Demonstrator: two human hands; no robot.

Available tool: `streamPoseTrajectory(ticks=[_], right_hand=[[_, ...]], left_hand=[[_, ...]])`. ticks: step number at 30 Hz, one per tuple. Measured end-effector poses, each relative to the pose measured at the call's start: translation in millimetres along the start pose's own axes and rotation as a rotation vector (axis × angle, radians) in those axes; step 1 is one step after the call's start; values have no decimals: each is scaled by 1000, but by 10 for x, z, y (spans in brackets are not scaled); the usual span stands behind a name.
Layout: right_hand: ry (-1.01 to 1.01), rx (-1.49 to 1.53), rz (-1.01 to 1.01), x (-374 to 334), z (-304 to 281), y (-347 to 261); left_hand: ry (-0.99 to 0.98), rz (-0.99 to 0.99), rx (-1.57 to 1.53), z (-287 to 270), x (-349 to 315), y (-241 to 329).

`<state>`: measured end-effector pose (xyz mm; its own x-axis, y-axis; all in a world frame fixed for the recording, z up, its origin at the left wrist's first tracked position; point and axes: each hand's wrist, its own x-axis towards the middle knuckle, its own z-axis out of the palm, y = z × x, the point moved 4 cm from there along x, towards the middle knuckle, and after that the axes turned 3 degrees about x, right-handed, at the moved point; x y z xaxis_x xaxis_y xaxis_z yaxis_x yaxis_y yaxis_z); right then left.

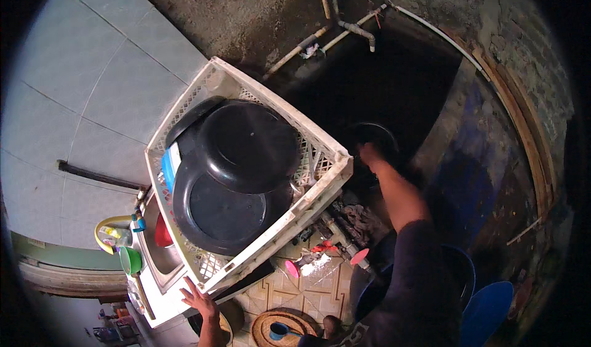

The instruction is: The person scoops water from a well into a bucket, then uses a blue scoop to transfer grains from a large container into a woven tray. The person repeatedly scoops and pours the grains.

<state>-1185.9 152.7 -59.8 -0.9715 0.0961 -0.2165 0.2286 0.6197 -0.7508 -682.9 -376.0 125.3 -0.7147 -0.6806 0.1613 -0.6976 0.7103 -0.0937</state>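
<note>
My left hand (200, 301) is at the near corner of a white plastic crate (289, 222), its fingers spread. It appears to touch the corner or the sink edge beside it; which, I cannot tell. Two large black basins (249, 141) lie bottom up in the crate, overlapping, with a blue and white piece (168, 167) beside them. My right arm stretches forward into a dark recess. There my right hand (370, 155) is beside the curved rim of a dark round vessel (383, 131). Shadow hides its fingertips and whether it grips the rim.
Left of the crate is a metal sink (151, 258) with a red bowl (162, 231) and green cup (130, 260). Pipes with pink-red valve handles (360, 256) stick out below the crate. A blue dipper (279, 330) rests on a woven tray; blue basins (489, 313) stand at lower right.
</note>
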Motion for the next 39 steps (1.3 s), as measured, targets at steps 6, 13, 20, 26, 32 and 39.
streamPoseTrajectory(ticks=[6, 13, 20, 26, 32, 39], right_hand=[[62, 584, 226, 243, -639, 22], [-15, 842, 250, -616, -1588, -855], [130, 831, -37, -1462, -2548, -1310], [235, 1004, 102, -2797, -3239, -1767], [339, 813, -23, -4188, -3754, -1785], [529, 880, 184, -6104, -4011, -1432]], left_hand=[[-79, -68, -58, -243, 73, 441], [-38, -150, 0, -343, 4, 429], [-34, -158, 5, -323, 25, 355], [-81, -379, -147, -366, -24, 382], [-95, -361, -150, -199, 49, 291], [259, -233, -360, -79, -198, 235]])
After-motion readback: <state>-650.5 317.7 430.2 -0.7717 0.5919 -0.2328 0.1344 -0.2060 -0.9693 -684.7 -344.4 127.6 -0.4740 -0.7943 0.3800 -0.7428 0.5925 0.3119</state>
